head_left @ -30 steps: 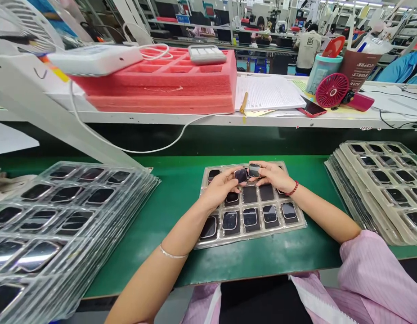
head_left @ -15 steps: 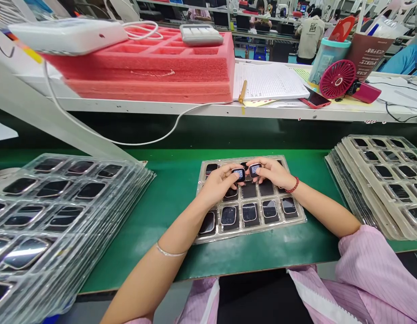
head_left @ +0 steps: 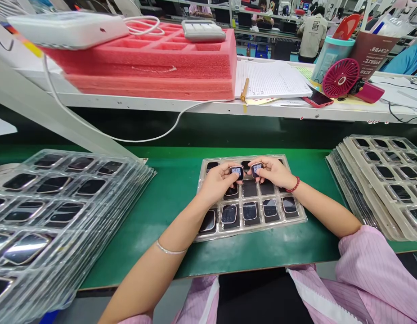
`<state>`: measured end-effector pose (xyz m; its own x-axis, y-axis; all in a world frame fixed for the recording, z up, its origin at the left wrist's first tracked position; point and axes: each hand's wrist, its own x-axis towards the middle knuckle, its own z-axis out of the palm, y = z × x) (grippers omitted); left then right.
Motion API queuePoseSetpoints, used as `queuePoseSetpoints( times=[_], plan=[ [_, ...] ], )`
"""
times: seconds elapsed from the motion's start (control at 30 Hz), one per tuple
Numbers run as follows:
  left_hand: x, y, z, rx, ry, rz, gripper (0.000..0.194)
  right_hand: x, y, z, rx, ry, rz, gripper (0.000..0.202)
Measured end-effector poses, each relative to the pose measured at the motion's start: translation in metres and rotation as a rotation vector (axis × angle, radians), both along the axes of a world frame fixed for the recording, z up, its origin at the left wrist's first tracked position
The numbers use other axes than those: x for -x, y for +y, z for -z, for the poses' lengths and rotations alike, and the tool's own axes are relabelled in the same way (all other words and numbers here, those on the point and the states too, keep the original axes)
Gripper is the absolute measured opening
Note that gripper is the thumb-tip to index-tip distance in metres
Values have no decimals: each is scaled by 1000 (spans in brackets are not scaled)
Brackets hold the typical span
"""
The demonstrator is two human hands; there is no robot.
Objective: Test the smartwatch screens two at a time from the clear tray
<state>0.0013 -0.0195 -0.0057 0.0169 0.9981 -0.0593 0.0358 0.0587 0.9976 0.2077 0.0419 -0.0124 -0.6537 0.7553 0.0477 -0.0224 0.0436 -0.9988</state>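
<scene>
My left hand (head_left: 215, 183) pinches a strapless smartwatch body (head_left: 235, 172) between thumb and fingers; its small screen is lit with a code-like pattern. In my right hand (head_left: 275, 173) is a second smartwatch body (head_left: 257, 168), lit in the same way. The two watches are held side by side, a small gap apart. Below both hands lies a clear plastic tray (head_left: 233, 233) with dark, square-faced watch bodies in its pockets. At least one pocket near the middle, just under the hands, looks bare. My hands cover part of the tray's upper rows.
Tall stacks of filled trays stand at the left (head_left: 93, 220) and right (head_left: 366, 193) of the green tabletop (head_left: 154, 238). A white shelf (head_left: 195, 106) runs across behind, bearing red foam (head_left: 154, 67), papers (head_left: 269, 78), a pen, a phone and a pink fan (head_left: 341, 78). A white cable (head_left: 141, 140) hangs below it.
The two watches have moved very slightly apart, the left one a little left and the right one a little right. Both hands keep their hold. The camera view has shifted slightly.
</scene>
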Motion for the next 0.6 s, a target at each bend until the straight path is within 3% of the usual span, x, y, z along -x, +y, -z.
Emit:
queuePoseSetpoints(
  times=[0.6],
  plan=[
    [0,-1,1,-22,50,49,35,0,-1,0,-7,-19,-5,29]
  ],
)
